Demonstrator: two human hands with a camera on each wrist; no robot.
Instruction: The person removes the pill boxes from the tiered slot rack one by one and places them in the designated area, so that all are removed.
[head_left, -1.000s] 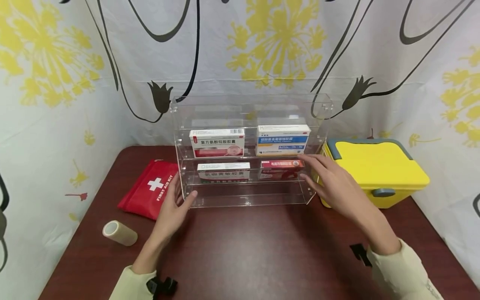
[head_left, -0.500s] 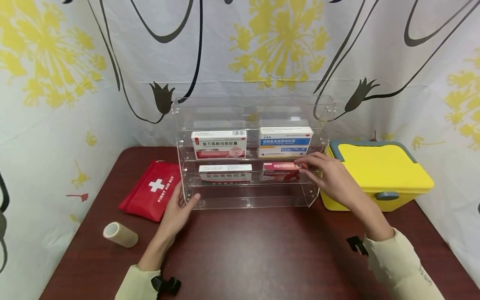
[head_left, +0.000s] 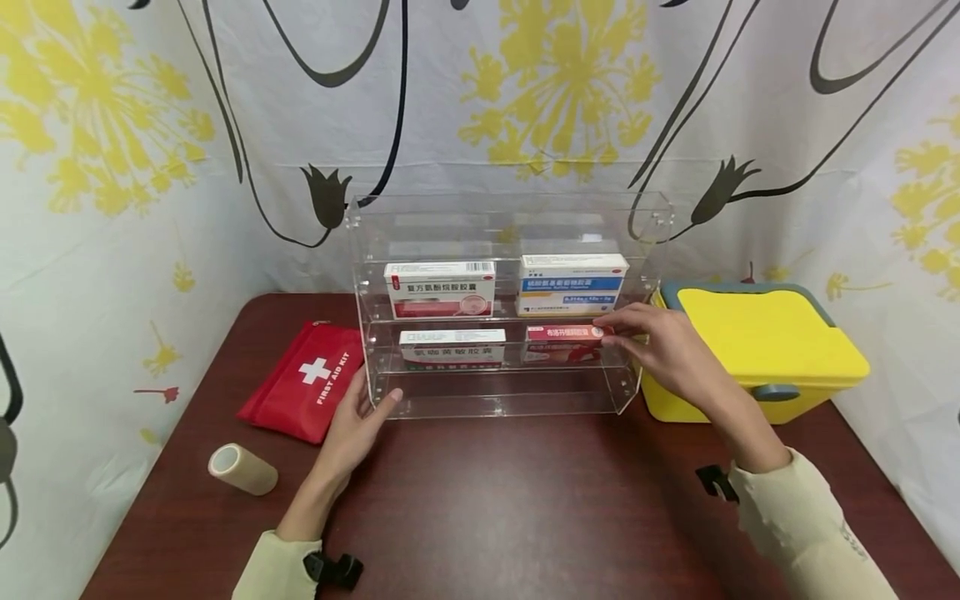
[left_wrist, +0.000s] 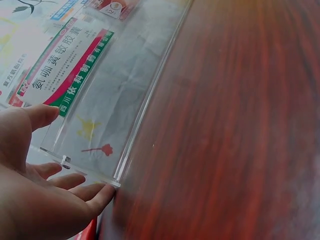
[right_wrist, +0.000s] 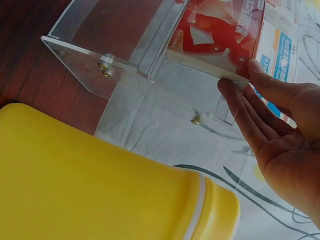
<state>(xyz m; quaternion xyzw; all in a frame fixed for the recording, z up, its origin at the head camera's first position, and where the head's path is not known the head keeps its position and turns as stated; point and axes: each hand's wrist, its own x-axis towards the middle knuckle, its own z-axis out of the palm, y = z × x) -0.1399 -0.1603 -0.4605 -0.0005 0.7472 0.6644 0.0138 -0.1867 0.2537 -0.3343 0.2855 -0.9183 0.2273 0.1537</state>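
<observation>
A clear acrylic rack [head_left: 495,406] stands on the table with medicine boxes on two tiers. My right hand [head_left: 670,350] pinches the right end of a red medicine box [head_left: 562,343] on the lower tier, thumb on its front in the right wrist view. My left hand [head_left: 352,429] holds the rack's left side panel, thumb in front and fingers along the outside. Beside the red box is a white box with green and red bands [left_wrist: 70,62]. Above are a white-and-red box [head_left: 440,290] and a blue-and-white box [head_left: 572,285].
A red first aid pouch [head_left: 300,400] lies left of the rack, behind the left hand. Nearer stands a tilted pale roll [head_left: 243,469]. A yellow lidded box [head_left: 772,342] sits close to the rack's right side. Patterned cloth hangs behind.
My right hand's fingers have moved slightly left and closed on the end of the red medicine box. The left hand stays at the rack's side. The head view has shifted slightly.
</observation>
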